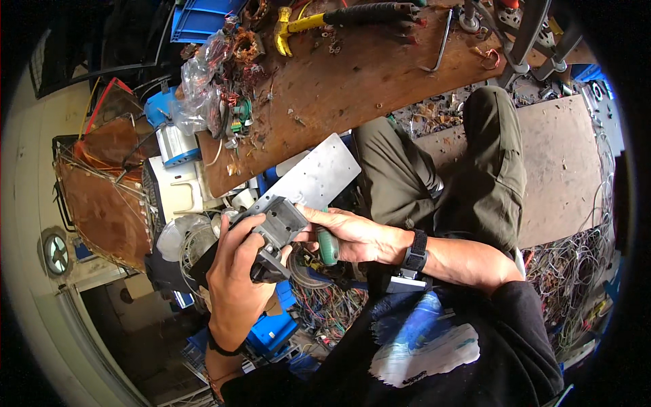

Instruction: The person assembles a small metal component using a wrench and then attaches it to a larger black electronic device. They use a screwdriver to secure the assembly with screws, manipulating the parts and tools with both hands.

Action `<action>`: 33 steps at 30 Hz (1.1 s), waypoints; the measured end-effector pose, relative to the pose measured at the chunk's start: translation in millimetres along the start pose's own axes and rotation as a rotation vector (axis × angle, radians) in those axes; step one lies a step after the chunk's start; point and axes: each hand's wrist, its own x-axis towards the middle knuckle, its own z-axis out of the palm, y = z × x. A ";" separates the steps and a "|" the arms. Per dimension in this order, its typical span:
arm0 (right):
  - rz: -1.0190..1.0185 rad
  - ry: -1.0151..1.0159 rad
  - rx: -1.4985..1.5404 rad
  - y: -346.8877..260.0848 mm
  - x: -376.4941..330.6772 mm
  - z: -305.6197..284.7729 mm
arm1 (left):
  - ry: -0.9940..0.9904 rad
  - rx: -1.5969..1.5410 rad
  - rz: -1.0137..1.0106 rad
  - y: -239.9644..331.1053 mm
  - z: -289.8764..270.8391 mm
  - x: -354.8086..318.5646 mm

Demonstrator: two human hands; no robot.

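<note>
My left hand [234, 275] grips a grey and black metal part [277, 229], a blocky motor-like housing, from below and from the left. My right hand [352, 234] comes in from the right, holds a green-handled tool [328, 245] and touches the same part with its fingertips. A black watch [415, 252] sits on the right wrist. Both hands are over my lap, in front of a brown wooden workbench [352, 81].
On the bench lie a yellow-headed hammer [325, 20], copper windings [245, 46] and plastic bags [196, 81]. A grey metal plate [317, 173] leans below the bench. Blue bins [274, 332], tangled wires [576, 271] and a white appliance [173, 190] surround my legs.
</note>
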 end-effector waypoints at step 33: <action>0.075 -0.012 0.022 16.2 6.9 -14.2 | -0.080 0.053 -0.027 14.4 -7.2 -3.2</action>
